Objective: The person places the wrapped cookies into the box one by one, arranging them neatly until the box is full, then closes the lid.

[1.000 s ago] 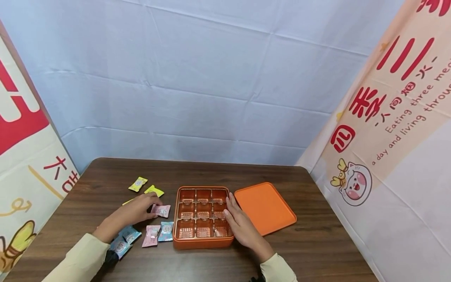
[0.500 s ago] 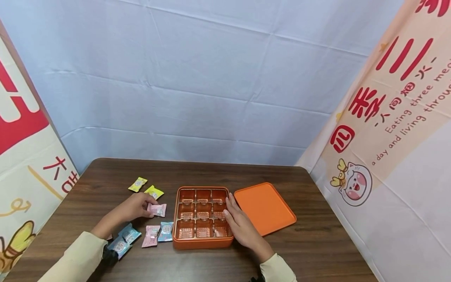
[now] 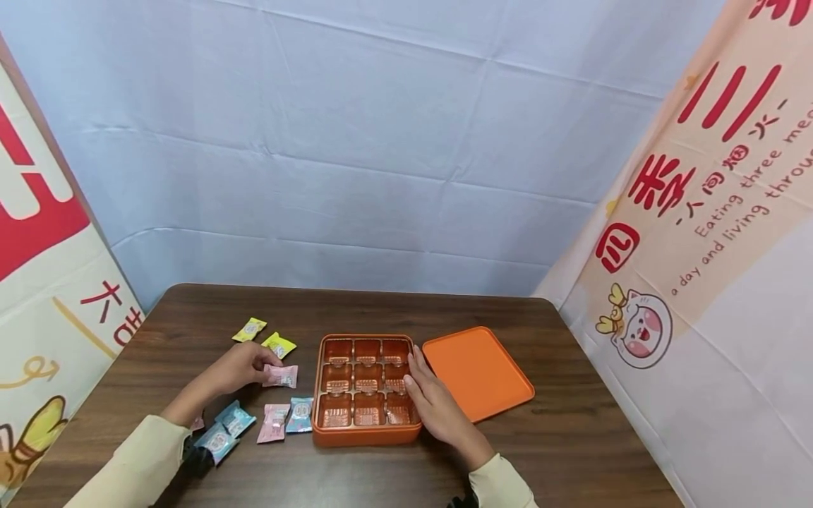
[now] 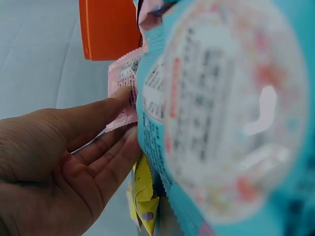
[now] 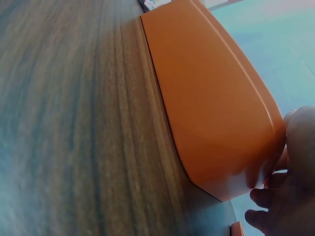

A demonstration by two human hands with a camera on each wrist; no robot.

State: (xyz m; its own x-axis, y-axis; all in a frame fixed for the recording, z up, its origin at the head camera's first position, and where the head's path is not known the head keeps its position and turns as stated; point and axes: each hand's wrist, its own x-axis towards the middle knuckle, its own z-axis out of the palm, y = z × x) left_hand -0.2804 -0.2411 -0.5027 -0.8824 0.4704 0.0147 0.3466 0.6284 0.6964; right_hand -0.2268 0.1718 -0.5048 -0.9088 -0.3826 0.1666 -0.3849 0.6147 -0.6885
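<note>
My left hand (image 3: 236,368) pinches a small pink candy packet (image 3: 286,377) at its left end. In the left wrist view the thumb lies on the pink packet's printed face and the fingers are by its lower edge. An orange box (image 3: 366,437) with a grid of square compartments stands to the right, its compartments bare. My right hand (image 3: 440,413) rests along the box's right side, fingers extended. The right wrist view shows fingertips of that hand (image 5: 295,172) at the corner of the box wall. Just behind the left hand lies a yellow packet (image 3: 278,345).
Another yellow packet (image 3: 250,329) lies farther back. A second pink packet (image 3: 274,422) and a blue packet (image 3: 300,415) sit left of the box. More blue packets (image 3: 235,419) are near the left forearm. An orange lid (image 3: 478,374) lies flat at the right.
The pink packet has shifted slightly left with my left hand, away from the box. My right hand and the box have stayed in place.
</note>
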